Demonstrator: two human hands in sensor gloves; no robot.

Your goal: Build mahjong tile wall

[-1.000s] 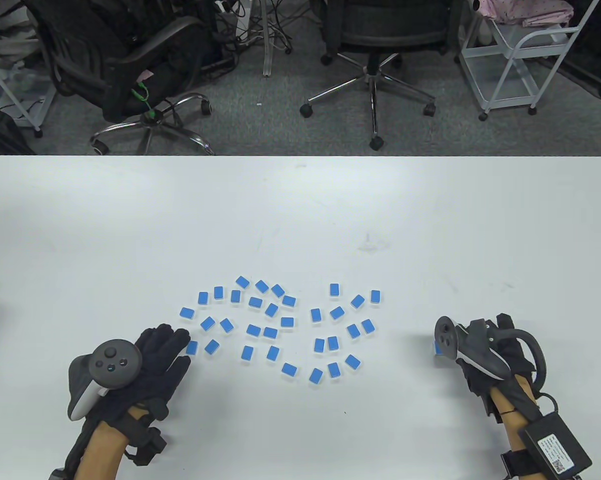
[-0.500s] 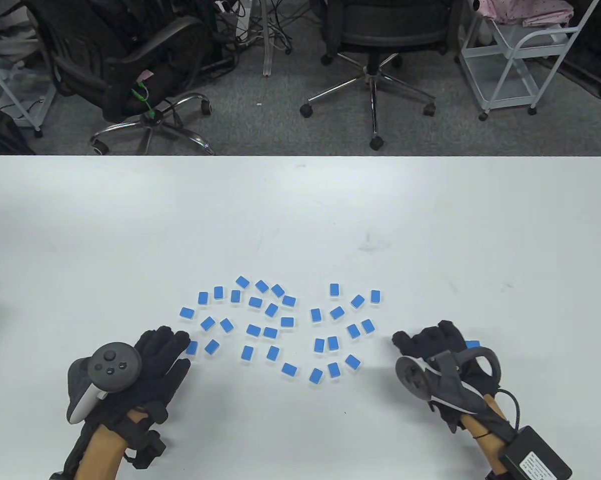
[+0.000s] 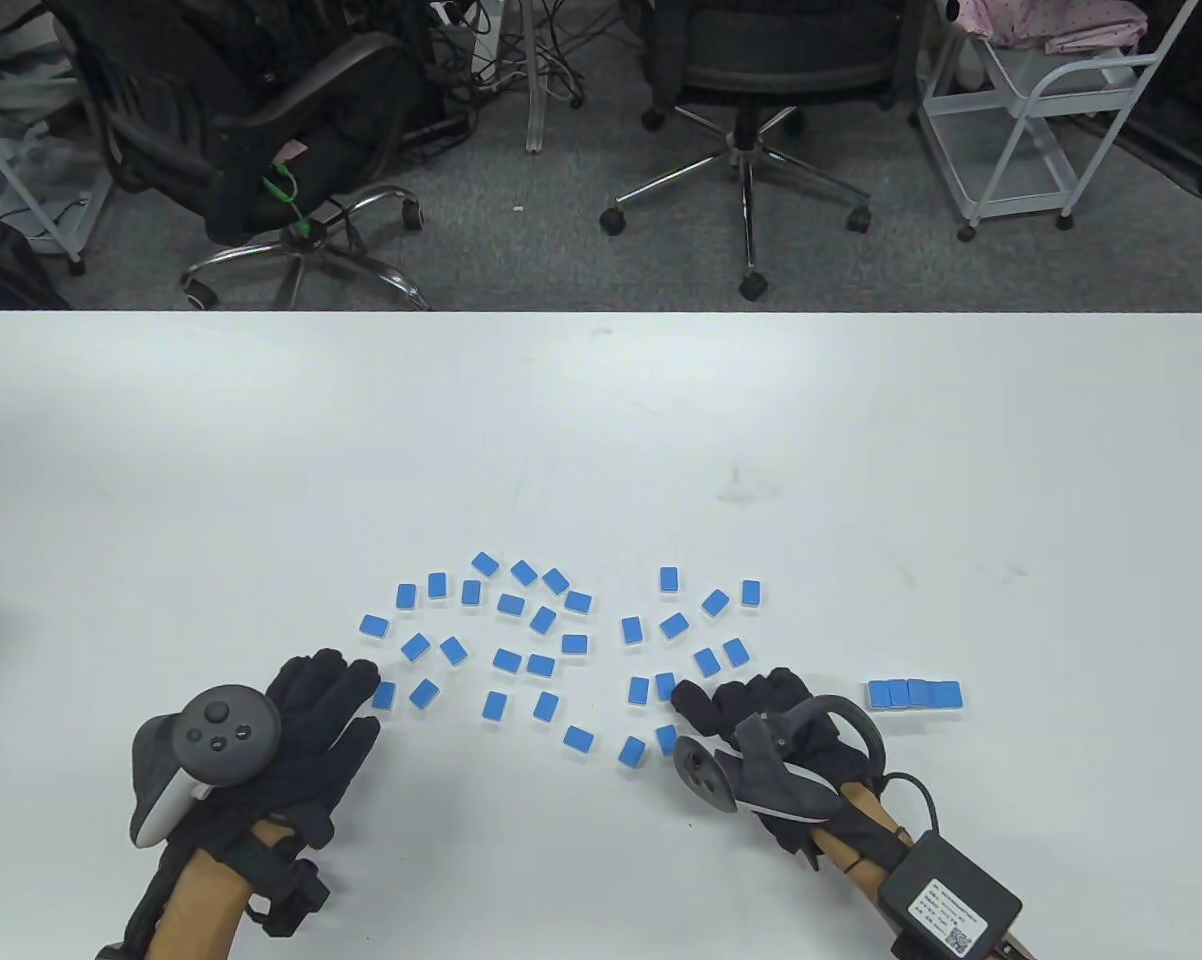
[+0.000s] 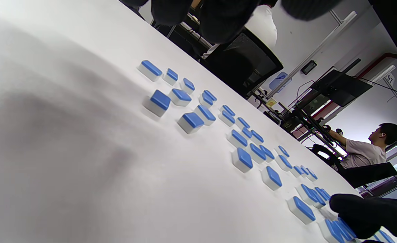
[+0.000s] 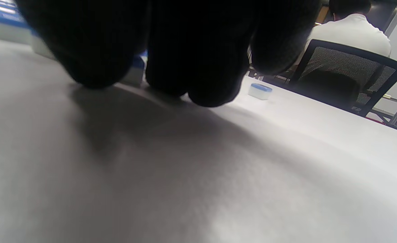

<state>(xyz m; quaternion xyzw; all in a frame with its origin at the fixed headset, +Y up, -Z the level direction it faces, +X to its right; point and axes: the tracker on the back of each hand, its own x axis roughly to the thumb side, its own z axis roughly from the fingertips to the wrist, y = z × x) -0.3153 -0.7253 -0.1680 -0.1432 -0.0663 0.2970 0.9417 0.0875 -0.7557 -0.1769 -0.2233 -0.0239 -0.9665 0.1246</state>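
Several loose blue-backed mahjong tiles (image 3: 541,640) lie scattered face down on the white table (image 3: 601,420). A short row of several tiles (image 3: 914,693) stands side by side at the right. My left hand (image 3: 331,690) rests flat with fingers spread at the scatter's left edge, next to a tile (image 3: 384,696). My right hand (image 3: 721,705) lies over the scatter's lower right tiles, fingertips by one tile (image 3: 665,686). In the right wrist view my fingertips (image 5: 198,67) touch the table, a tile (image 5: 259,91) beyond them. The left wrist view shows the scatter (image 4: 191,121) and my right hand (image 4: 370,216).
Office chairs (image 3: 761,90) and a white cart (image 3: 1041,110) stand on the floor beyond the table's far edge. A black battery pack (image 3: 951,895) hangs on my right forearm. The far half of the table is bare white.
My right hand left the tile row at the right and moved left onto the scatter's lower right tiles, uncovering the row. The left hand has stayed in place.
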